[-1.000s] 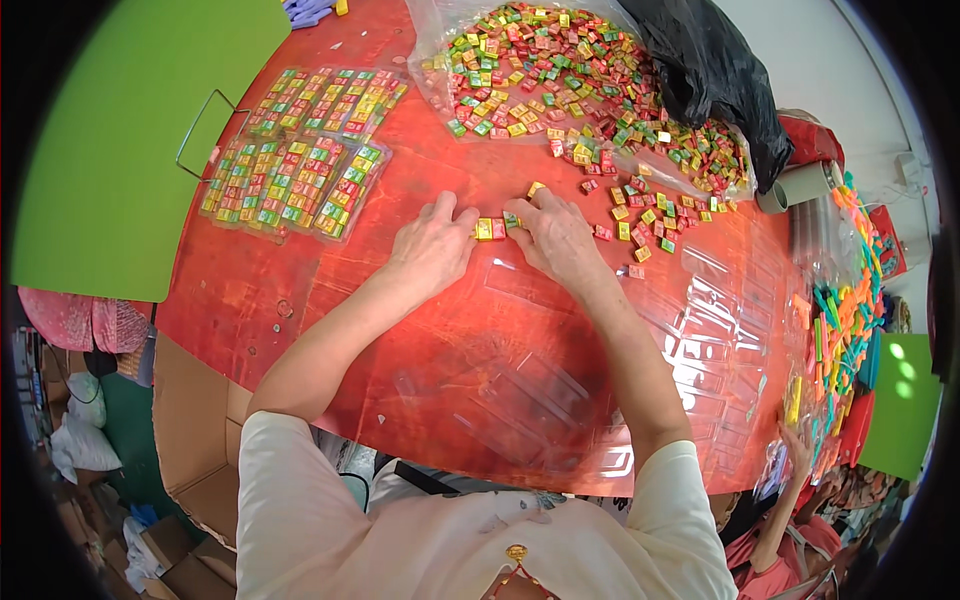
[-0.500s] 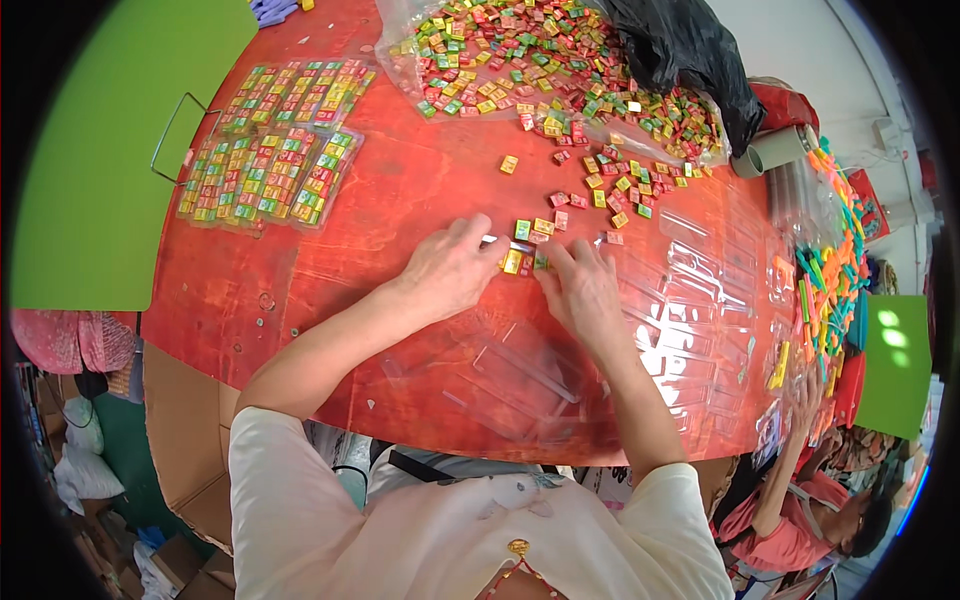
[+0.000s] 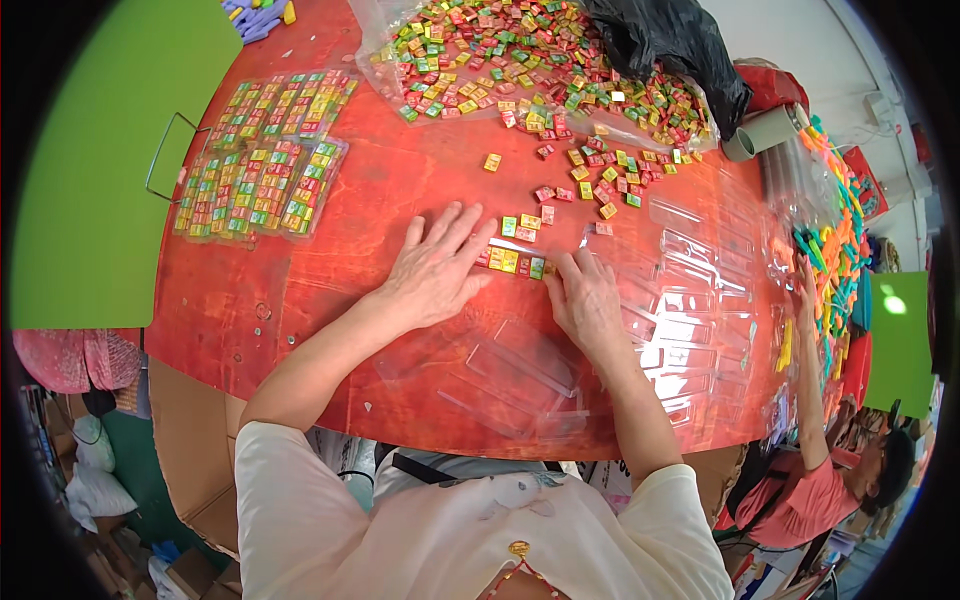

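A short row of small red, yellow and green boxes (image 3: 510,261) lies between my hands, a pale strip along its far edge. My left hand (image 3: 437,265) rests at the row's left end, its fingers spread and holding nothing. At the right end, my right hand (image 3: 590,305) has its fingers bent and drawn together against the last green box; what lies under the fingertips is hidden. Just beyond the row sit a few loose small boxes (image 3: 526,234).
Many small boxes (image 3: 480,60) are heaped on a clear plastic sheet at the back. Filled clear packs (image 3: 260,185) lie at left, empty clear trays (image 3: 690,330) at right. A black bag (image 3: 680,60) stands behind. A co-worker (image 3: 810,490) reaches toward colourful plastic pieces (image 3: 835,260).
My left hand has opened from a closed grip and spread its fingers, uncovering more of the row. My right hand stays at the right end. The co-worker's arm has reached farther forward.
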### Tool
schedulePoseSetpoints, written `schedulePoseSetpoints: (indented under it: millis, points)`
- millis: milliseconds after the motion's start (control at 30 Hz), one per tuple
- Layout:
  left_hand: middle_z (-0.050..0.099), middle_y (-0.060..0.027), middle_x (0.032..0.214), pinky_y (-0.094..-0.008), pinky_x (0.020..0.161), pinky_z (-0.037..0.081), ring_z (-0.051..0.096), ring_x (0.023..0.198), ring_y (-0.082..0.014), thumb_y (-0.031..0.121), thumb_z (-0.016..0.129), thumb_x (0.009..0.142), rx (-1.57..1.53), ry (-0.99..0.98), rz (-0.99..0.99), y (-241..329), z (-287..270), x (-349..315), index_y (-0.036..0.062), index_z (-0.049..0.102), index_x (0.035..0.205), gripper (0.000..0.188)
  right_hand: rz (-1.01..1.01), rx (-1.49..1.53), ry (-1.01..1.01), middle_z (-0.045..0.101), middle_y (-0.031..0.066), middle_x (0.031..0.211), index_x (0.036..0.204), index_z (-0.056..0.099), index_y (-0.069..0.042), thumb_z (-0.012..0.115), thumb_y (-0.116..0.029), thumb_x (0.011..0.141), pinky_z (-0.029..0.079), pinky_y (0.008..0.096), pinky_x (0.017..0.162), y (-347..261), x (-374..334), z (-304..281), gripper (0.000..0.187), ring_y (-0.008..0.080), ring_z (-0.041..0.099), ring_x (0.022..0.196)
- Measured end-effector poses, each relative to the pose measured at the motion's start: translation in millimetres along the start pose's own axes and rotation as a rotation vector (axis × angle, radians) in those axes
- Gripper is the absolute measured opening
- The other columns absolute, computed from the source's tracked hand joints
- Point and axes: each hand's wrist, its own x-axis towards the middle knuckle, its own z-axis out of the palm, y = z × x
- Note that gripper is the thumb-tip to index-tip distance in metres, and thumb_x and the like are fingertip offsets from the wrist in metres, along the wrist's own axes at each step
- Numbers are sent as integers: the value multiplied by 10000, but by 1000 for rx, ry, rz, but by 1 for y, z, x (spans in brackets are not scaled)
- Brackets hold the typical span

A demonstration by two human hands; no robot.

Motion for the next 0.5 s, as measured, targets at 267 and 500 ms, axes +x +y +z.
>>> schedulePoseSetpoints:
  millis: [267, 500]
  points:
    - [184, -170, 1667, -684, 1153, 203, 179, 1540, -367, 477, 590, 966, 94, -179, 12, 3, 14, 4, 58, 270, 1583, 811, -82, -19, 21, 567, 89, 880, 1029, 633, -95, 711, -201, 875, 475, 414, 734, -15, 9, 9, 203, 276, 612, 818]
    - [248, -216, 1635, -562, 1197, 231, 231, 1520, -374, 346, 555, 1000, -349, -33, -35, -29, -2, -1, 39, 223, 1590, 744, -4, -13, 21, 572, 104, 870, 959, 614, -82, 675, -134, 873, 485, 413, 732, -15, 18, 15, 118, 286, 627, 831]
